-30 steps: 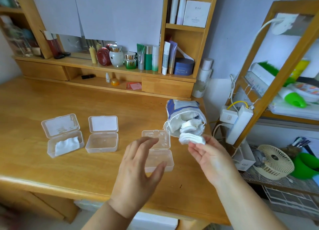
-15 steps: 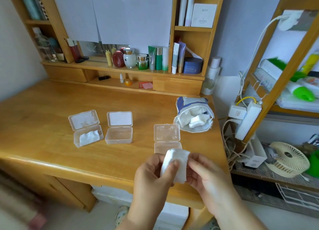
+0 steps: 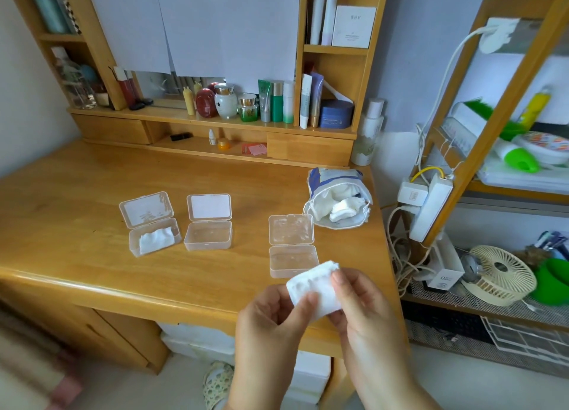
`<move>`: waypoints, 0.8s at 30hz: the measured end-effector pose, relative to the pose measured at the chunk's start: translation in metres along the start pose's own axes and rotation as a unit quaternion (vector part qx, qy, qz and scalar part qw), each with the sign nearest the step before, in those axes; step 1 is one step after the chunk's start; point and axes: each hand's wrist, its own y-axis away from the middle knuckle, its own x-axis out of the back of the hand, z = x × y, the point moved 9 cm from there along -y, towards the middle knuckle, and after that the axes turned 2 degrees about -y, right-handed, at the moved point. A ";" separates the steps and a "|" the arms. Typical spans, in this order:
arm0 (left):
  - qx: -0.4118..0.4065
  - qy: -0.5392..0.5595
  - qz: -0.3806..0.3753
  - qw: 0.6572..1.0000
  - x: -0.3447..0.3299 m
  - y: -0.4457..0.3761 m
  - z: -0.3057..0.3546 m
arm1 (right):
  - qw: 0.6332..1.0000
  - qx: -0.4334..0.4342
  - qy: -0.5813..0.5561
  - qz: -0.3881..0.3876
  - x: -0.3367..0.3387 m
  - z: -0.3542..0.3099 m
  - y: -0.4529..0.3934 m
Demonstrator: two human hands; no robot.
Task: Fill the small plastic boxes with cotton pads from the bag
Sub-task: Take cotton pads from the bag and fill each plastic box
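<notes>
Three clear plastic boxes stood open on the wooden desk (image 3: 77,212): the left box (image 3: 153,235) held cotton, the middle box (image 3: 208,234) and right box (image 3: 292,258) none. Left hand (image 3: 271,326) and right hand (image 3: 360,311) pinched a cotton pad stack (image 3: 314,286) before the cotton pad bag (image 3: 338,200).

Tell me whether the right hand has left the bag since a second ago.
Yes. The right hand has pulled back from the bag toward the desk's near edge, now pinching a stack of cotton pads with the left hand.

We see a home bedroom or dressing corner; wooden table (image 3: 92,224) with a hutch of skincare bottles (image 3: 271,101); side shelf (image 3: 492,132) with household clutter; small fan (image 3: 502,274) below.
</notes>
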 end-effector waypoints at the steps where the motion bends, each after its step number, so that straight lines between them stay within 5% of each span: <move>1: -0.011 -0.007 0.010 1.000 0.002 0.003 0.002 | 0.999 0.029 0.039 0.005 0.001 -0.006 0.002; 6: -0.087 -0.068 0.023 0.994 0.008 0.009 0.023 | 0.980 0.133 0.147 -0.016 0.002 -0.031 0.011; 14: -0.071 -0.013 0.036 0.997 0.008 0.016 0.027 | 0.942 0.227 0.246 -0.007 0.000 -0.055 0.022; 24: -0.028 0.125 -0.095 0.987 -0.012 0.012 0.025 | 0.995 -0.004 0.058 -0.076 -0.002 -0.028 0.004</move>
